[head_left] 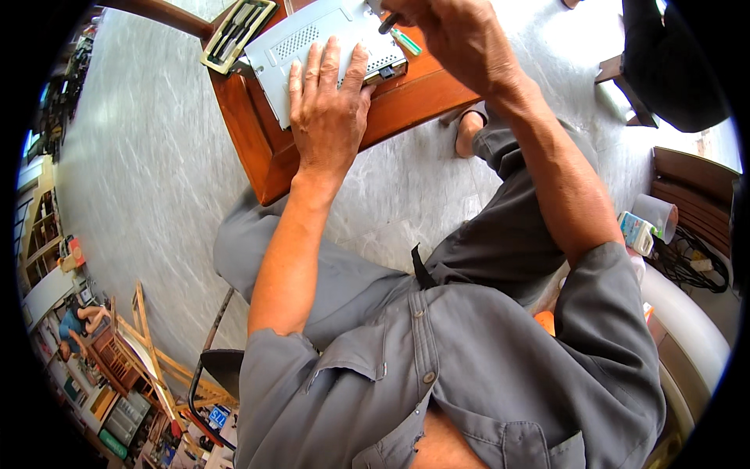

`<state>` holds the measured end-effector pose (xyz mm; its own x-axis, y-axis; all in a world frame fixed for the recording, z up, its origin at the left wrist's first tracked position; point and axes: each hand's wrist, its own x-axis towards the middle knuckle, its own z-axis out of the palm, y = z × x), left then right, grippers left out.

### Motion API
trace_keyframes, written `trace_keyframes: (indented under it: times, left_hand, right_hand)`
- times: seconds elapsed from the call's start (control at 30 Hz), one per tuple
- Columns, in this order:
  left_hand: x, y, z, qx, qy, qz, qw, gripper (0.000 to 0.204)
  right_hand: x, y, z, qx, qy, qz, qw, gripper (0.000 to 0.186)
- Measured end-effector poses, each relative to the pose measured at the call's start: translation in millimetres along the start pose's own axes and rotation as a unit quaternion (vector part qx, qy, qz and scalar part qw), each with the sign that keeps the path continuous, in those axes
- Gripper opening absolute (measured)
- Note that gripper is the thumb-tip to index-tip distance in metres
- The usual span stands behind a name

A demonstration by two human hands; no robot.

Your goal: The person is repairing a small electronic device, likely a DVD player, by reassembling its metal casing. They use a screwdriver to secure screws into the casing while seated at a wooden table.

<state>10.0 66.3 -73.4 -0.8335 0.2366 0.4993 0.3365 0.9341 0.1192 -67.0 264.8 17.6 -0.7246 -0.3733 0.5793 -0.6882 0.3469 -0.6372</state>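
A flat silver metal case [269,59] with vent holes, seemingly an electronic device, lies on the brown wooden table [266,160]. My left hand [328,102] rests flat on top of it, fingers spread, thumb by its near edge. At the case's right side, my right hand [461,39] is raised with its fingers closed. A dark tool end [389,22] pokes out from under those fingers; the rest of it is hidden. Just below lies a green-and-white handle [406,42], perhaps a screwdriver's. A tray of small dark tools [238,35] sits left of the case.
A dark chair [672,78] stands at the upper right. Beyond my right arm are a bottle [637,233], a clear container [655,217] and coiled black cables [695,258]. Wooden furniture [117,356] and another person [76,324] are far off at the lower left.
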Motion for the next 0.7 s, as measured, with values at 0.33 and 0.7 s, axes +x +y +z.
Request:
trace_keyframes:
  times: [0.33,0.7]
  left_hand:
    - [-1,3,-2,-0.015,0.002,-0.018,1.0,0.067]
    - [-1,7,-5,-0.041,0.003,-0.036,0.999,0.065]
  right_hand:
    - [-5,20,28,-0.058,-0.035,0.005,0.998,0.024]
    - [62,41,30,-0.054,-0.031,0.103,0.993,0.032]
